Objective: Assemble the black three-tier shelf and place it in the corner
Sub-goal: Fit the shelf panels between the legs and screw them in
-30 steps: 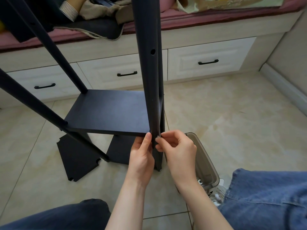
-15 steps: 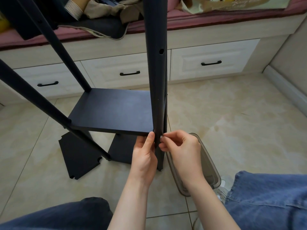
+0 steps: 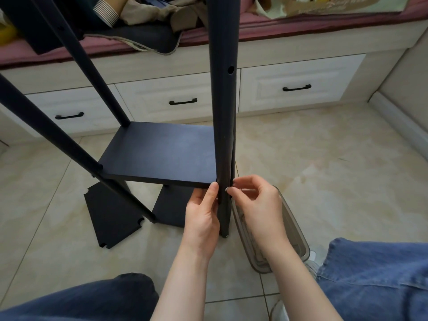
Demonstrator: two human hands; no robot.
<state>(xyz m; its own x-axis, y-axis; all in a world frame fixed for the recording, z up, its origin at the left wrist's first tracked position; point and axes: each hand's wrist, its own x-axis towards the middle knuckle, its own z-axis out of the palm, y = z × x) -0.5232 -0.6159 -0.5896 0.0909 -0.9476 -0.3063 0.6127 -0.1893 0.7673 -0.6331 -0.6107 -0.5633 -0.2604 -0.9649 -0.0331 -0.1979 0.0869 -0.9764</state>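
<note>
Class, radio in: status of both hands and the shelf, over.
Left hand holds front post. Right hand pinches silver fastener at post. One board fitted; loose boards on floor.

Front post (image 3: 222, 112) top cut off; tiny part (image 3: 228, 188) unID'd.

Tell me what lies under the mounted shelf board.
Under the shelf board, two loose black panels lie flat on the tiled floor: a notched panel and a second panel. The board hides their far ends.
</note>
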